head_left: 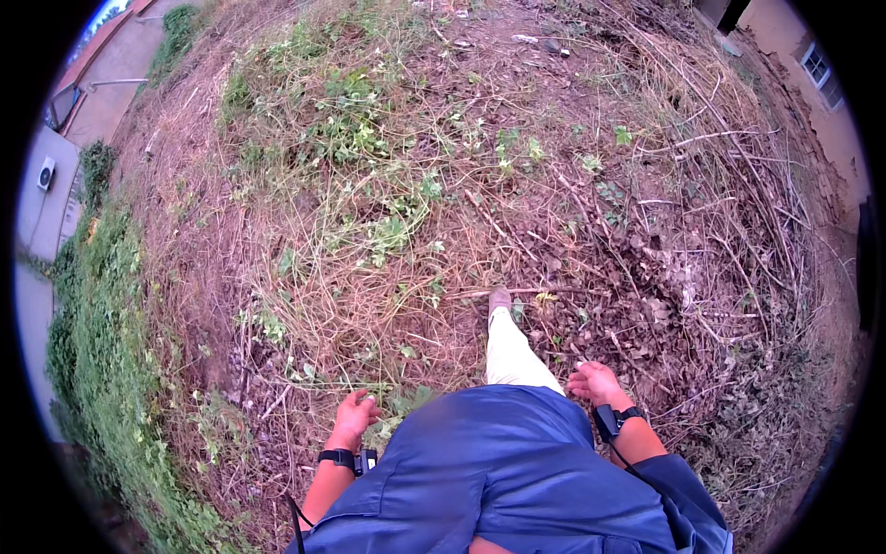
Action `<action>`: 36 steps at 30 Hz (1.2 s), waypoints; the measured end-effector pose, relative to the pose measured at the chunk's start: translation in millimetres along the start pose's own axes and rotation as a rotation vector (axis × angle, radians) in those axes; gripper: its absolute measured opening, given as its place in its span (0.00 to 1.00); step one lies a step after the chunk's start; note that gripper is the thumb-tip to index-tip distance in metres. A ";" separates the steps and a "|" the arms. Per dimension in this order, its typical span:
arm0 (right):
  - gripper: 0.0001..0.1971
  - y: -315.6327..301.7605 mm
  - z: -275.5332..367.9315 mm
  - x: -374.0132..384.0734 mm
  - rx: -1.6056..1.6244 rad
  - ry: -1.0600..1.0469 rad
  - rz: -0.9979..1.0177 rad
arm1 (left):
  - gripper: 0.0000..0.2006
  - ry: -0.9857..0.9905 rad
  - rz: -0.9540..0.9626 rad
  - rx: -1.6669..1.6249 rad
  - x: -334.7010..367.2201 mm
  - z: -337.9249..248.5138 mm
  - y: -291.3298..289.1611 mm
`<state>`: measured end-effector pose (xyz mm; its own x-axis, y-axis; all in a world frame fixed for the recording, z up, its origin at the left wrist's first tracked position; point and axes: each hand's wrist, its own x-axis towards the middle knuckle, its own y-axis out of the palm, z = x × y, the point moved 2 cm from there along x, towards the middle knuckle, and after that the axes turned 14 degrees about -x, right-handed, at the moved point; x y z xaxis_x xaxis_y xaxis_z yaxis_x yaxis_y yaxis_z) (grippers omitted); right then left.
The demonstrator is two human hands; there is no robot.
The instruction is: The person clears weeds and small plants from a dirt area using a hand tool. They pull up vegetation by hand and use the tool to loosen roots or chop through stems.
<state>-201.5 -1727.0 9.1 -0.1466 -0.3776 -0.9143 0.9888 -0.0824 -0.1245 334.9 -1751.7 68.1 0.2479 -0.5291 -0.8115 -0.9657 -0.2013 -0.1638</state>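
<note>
My left hand (354, 418) hangs beside my body, its fingers loosely bent and a little apart, with nothing seen in it. A thin green stem (318, 385) shows just beyond its fingertips; whether they touch I cannot tell. On the other side my right hand (595, 382) is held out over dry brown leaves (646, 314), fingers half curled and apart, also without anything visible in it. Both wrists carry a black strap with a small device. One shoe (499, 297), below a pale trouser leg (509, 351), is on the ground ahead, close to a thin stick (554, 291).
Cut dry stalks and green vines (388, 235) cover the slope ahead. Long bare branches (738, 152) are heaped at the right, near a wall (798, 42) with a window. Dense green growth (111, 342) lines the left, beside pale buildings (46, 198).
</note>
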 end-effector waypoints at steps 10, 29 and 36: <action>0.12 -56.8 346.1 119.9 -0.086 -0.237 -0.029 | 0.26 0.003 -0.066 -0.058 65.8 -225.8 94.6; 0.11 -68.0 710.5 274.7 0.334 -0.116 -0.172 | 0.24 0.089 0.164 0.181 398.6 -680.2 277.7; 0.09 -96.5 885.1 333.1 0.279 -0.133 -0.132 | 0.22 0.093 0.102 0.102 473.5 -816.1 344.9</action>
<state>-370.8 -2661.2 57.8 -0.2935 -0.4625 -0.8366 0.9178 -0.3813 -0.1112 181.7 -2744.3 85.0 0.1501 -0.6173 -0.7723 -0.9878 -0.0607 -0.1435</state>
